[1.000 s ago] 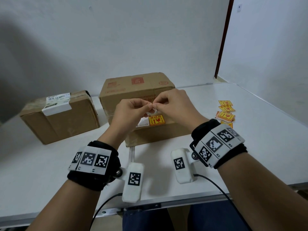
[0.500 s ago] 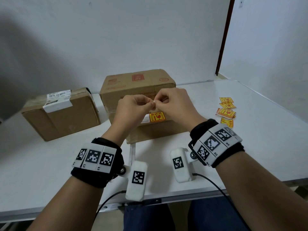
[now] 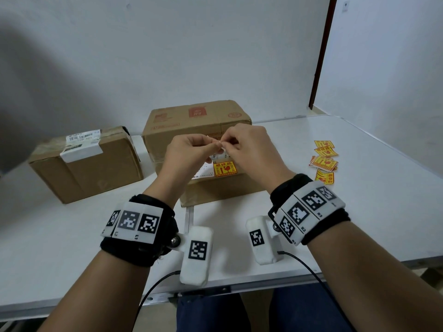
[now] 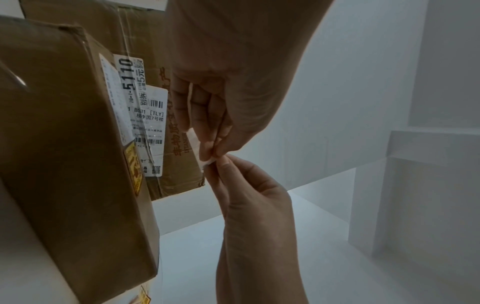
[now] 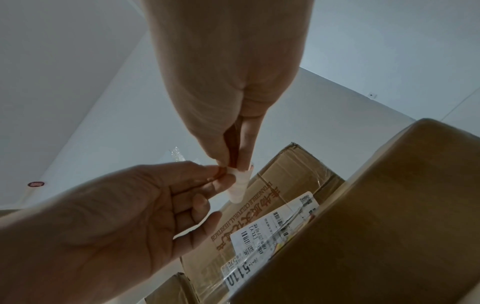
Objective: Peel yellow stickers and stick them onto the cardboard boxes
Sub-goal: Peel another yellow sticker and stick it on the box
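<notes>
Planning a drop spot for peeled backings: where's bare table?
Bare: near table in front of the small box, and right of the sticker pile. Crowded: centre, where both hands work against the large box.

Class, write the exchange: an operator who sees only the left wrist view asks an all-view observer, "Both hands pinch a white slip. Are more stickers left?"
Observer: Yes. A loose pile of stickers lies on the table, right of the big box.
Operator: Is there a second box?
Observer: A smaller box stands left of the big one, apart from it.
Operator: What are the left fingers behind the thumb doing?
Observer: In the right wrist view, the left hand pinches the slip between thumb and forefinger; its other fingers hang loose.
</notes>
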